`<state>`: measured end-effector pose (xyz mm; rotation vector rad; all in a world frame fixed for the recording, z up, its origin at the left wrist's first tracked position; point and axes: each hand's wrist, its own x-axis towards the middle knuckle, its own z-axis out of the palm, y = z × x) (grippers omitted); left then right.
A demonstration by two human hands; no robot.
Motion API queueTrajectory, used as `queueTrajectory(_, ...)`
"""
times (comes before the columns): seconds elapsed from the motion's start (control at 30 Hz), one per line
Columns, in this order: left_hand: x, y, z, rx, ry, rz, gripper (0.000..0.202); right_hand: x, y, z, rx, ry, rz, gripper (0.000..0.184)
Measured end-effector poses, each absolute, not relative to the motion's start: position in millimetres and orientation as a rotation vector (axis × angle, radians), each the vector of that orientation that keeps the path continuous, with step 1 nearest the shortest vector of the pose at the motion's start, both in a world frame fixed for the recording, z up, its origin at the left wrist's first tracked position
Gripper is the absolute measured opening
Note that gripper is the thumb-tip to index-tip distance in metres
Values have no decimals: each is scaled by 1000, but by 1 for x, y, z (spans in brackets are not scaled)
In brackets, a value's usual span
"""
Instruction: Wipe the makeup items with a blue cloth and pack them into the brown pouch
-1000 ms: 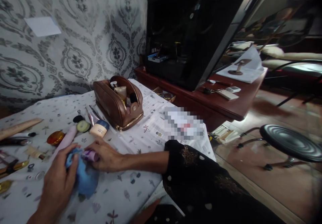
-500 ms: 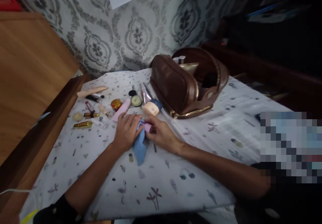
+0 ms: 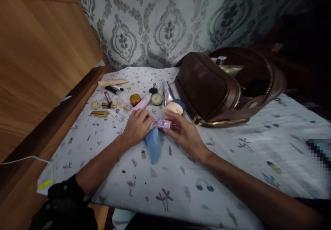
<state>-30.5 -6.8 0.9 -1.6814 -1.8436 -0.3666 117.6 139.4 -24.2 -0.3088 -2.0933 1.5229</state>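
My left hand (image 3: 136, 128) is closed on a light blue cloth (image 3: 153, 149), which hangs down onto the table beneath the fingers. From the cloth a small lilac-capped tube or bottle (image 3: 166, 123) sticks out to the right, its other end hidden by cloth and fingers. My right hand (image 3: 190, 137) has its thumb and fingers around the lilac end. Just beyond the hands lie a pink tube (image 3: 142, 103) and a peach container with a navy lid (image 3: 172, 108). Behind them are a silver tube (image 3: 168, 92), a green-topped jar (image 3: 156, 99) and an amber jar (image 3: 134, 99).
A brown leather bag (image 3: 204, 85) stands unzipped at the back right, with items inside. Several lipsticks and small cosmetics, one a gold tube (image 3: 99, 113), lie at the left. A wooden panel (image 3: 49, 40) borders the table's left side; patterned wallpaper (image 3: 168, 26) rises behind.
The view has shifted, so the table things appear farther left or right. My right hand has drawn slightly away from my left, and more of the lilac item shows between them.
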Motion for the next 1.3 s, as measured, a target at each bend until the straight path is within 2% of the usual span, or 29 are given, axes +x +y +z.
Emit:
queueTrajectory(0.07, -27, -8, 2, -1641, -1850, -402, 34, 118, 137, -24, -342, -2087, 1518, 46)
queueTrajectory(0.2, -16, -8, 3, -1618, -1912, -686, 24, 119, 133, -19, -264, -2123, 1460, 22)
queueTrajectory(0.27, -11, -7, 3, -1675, -1922, -828, 23, 120, 132, -18, -243, -2169, 1429, 18)
queueTrajectory(0.33, -7, -6, 2, -1803, -1890, -857, 28, 121, 133, -18, -276, -2216, 1400, 19)
queueTrajectory(0.5, -13, -5, 2, -2056, -1851, -670, 46, 119, 136, -19, -375, -2196, 1506, 23)
queueTrajectory(0.77, -33, -10, 4, -2048, -1762, -406, 39, 117, 135, -14, -374, -2082, 1781, 35)
queueTrajectory(1.03, -30, -12, 1, -1915, -1664, -286, 31, 118, 140, -15, -334, -2123, 1700, 34)
queueTrajectory(1.17, -29, -12, 0, -1876, -1679, -401, 31, 118, 141, -16, -317, -2131, 1669, 34)
queueTrajectory(1.3, -27, -11, 3, -1793, -1851, -734, 25, 118, 139, -16, -295, -2082, 1679, 32)
